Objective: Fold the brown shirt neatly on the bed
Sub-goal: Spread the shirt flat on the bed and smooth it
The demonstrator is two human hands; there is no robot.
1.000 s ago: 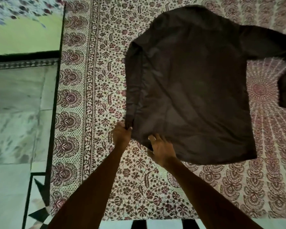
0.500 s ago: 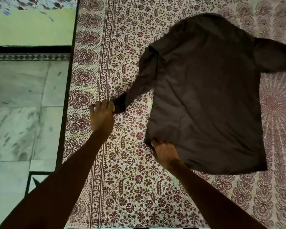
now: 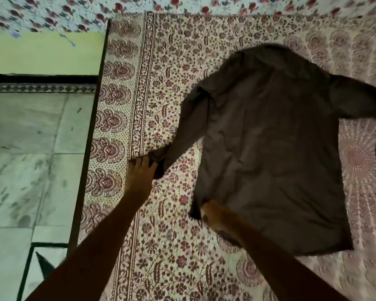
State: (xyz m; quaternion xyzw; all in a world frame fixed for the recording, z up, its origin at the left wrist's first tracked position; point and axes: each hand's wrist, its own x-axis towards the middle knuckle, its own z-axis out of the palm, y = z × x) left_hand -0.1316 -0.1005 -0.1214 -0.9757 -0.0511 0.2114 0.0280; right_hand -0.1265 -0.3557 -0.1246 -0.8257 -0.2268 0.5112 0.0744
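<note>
1. The brown shirt (image 3: 269, 148) lies flat on the bed's printed sheet (image 3: 161, 246), collar end away from the person and hem (image 3: 280, 246) towards them. Its body sits right of the sheet's middle.
2. The sleeve (image 3: 187, 129) on the person's left stretches diagonally away from the shirt's body, down towards the sheet's patterned border. Its cuff (image 3: 157, 162) rests on the sheet well apart from the body.
3. The left hand (image 3: 141, 174) lies on that cuff, fingers curled over the dark cloth and gripping it. The palm sits low against the sheet.
4. The right hand (image 3: 215, 216) is at the hem's corner nearest the person, on the shirt's left side. It is blurred, but the fingers look bent and pinch the cloth at that corner, knuckles up.
5. The far sleeve (image 3: 360, 98) runs out to the right, past the picture's edge. A dark piece of it shows again lower on the right edge.
6. Both forearms reach in from the bottom of the view, apart from each other.
7. Left of the bed are a pale tiled floor (image 3: 30, 170) and a green wall (image 3: 41, 53). A floral cloth (image 3: 52, 11) lies along the top of the view, beyond the sheet.
</note>
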